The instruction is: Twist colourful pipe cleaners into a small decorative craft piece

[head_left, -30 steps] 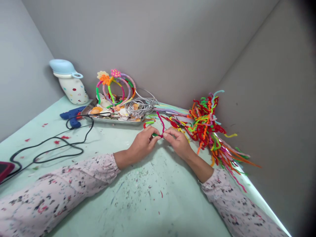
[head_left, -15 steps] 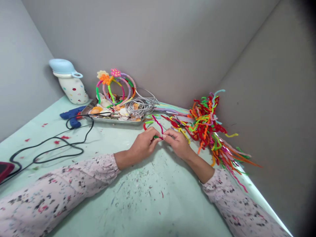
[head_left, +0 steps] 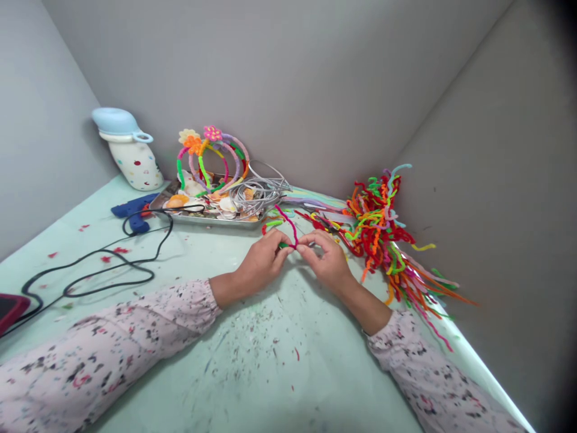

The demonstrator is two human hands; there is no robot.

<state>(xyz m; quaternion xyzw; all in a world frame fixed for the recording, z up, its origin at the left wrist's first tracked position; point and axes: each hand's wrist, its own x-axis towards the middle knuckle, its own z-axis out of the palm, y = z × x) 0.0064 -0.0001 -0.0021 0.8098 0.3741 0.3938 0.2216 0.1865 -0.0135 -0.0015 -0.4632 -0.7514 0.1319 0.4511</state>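
Right hand has curled in tighter since a moment ago, folks, and now we see it meeting the left hand fingertip to fingertip, both clamped on the pink and green pipe cleaners, held just in front of the metal tray with the pink end arching up toward it! Looking around that tray, we have the looped headbands propped on it, seashells inside it, a blue glue gun at its left end, and a big colorful bunch of pipe cleaners off to its right.
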